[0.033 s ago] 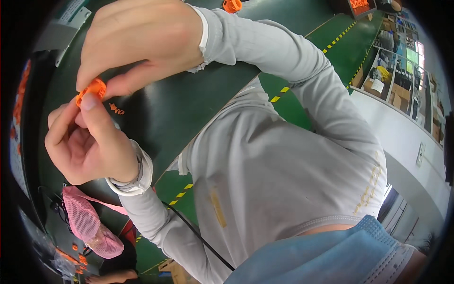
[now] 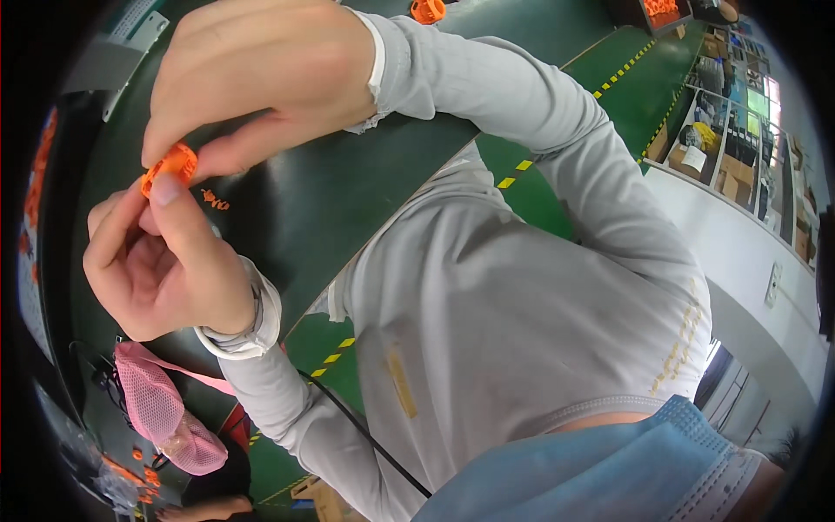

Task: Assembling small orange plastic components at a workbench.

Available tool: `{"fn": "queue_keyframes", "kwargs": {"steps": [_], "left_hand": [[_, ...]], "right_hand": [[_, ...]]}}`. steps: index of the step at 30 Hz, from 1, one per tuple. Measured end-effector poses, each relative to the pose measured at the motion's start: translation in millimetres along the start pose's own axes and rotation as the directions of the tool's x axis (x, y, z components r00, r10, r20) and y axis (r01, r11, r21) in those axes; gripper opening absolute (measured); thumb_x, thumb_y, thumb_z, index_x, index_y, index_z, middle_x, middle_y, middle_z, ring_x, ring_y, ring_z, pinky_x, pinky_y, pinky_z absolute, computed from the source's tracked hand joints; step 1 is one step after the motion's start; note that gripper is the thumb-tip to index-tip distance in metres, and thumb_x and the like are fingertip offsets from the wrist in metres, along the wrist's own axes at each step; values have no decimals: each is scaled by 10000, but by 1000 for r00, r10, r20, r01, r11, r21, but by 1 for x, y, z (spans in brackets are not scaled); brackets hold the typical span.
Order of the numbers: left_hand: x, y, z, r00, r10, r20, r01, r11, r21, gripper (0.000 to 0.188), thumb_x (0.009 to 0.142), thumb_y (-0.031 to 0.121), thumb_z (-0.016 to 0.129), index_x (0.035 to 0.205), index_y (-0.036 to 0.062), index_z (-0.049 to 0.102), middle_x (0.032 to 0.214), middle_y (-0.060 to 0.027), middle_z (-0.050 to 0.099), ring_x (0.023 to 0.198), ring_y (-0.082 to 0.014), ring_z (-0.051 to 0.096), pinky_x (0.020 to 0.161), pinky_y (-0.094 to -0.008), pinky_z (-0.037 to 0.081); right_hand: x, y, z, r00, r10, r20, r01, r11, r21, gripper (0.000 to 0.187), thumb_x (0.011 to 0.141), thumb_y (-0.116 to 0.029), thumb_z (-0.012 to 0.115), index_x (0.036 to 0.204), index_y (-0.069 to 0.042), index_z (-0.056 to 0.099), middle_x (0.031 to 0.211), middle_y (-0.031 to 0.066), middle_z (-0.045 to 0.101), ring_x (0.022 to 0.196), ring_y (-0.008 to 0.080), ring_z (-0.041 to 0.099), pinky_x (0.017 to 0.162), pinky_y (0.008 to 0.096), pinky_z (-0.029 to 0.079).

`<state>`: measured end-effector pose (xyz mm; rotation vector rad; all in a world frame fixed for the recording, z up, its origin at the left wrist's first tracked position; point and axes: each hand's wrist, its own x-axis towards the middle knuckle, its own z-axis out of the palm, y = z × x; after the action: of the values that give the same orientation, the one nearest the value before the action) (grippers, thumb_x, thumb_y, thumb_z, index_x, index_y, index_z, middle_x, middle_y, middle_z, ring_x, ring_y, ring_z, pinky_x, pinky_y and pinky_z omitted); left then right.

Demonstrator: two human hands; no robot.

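- One dark-green table [image 2: 339,187] in front of you.
- Your two hands: right hand [image 2: 270,65] and left hand [image 2: 174,270], both pinched narrow, holding one orange ring-shaped part [image 2: 180,161].
- One pink mesh item [image 2: 150,391] near your left hand.
- That part: between the two hands, touching both.
- One curled orange scrap [image 2: 210,198] on the table.

The dark green surface [image 2: 322,191] has a thin, pale edge. Small curled orange scraps [image 2: 215,201] lie on it in a loose cluster, and a round orange piece [image 2: 427,10] rests well apart from them, at the top of the view. Beyond the edge, the green floor [image 2: 546,207] bears yellow-and-black tape [image 2: 507,182].
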<state>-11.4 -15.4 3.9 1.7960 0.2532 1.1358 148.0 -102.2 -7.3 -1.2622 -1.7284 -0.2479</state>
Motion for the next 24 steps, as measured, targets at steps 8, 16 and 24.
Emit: {"fn": "queue_keyframes", "kwargs": {"steps": [8, 16, 24], "left_hand": [[3, 0, -5, 987, 148, 57, -149, 989, 14, 219, 836, -22, 658, 1014, -112, 568, 815, -161, 620, 636, -137, 518, 563, -223, 421], [4, 1, -4, 985, 146, 93, -148, 989, 7, 257, 829, -56, 656, 1060, -119, 562, 829, -165, 625, 619, -123, 499, 559, -223, 418], [6, -1, -2, 984, 137, 111, -141, 990, 28, 268, 803, -96, 690, 1041, -118, 570, 839, -176, 638, 620, -124, 535, 577, -218, 452]], "right_hand": [[3, 2, -7, 994, -27, -109, 44, 988, 148, 230, 814, -176, 722, 1035, -122, 684, 974, 30, 678, 886, 228, 632, 762, 343, 506], [5, -2, -10, 990, 46, -137, -7, 962, 273, 235, 783, -164, 758, 998, -94, 695, 898, 23, 691, 823, 207, 641, 727, 309, 507], [5, 4, -10, 988, -27, -154, 54, 983, 173, 233, 767, -154, 744, 990, -100, 701, 894, 10, 691, 819, 187, 640, 732, 311, 509]]}}
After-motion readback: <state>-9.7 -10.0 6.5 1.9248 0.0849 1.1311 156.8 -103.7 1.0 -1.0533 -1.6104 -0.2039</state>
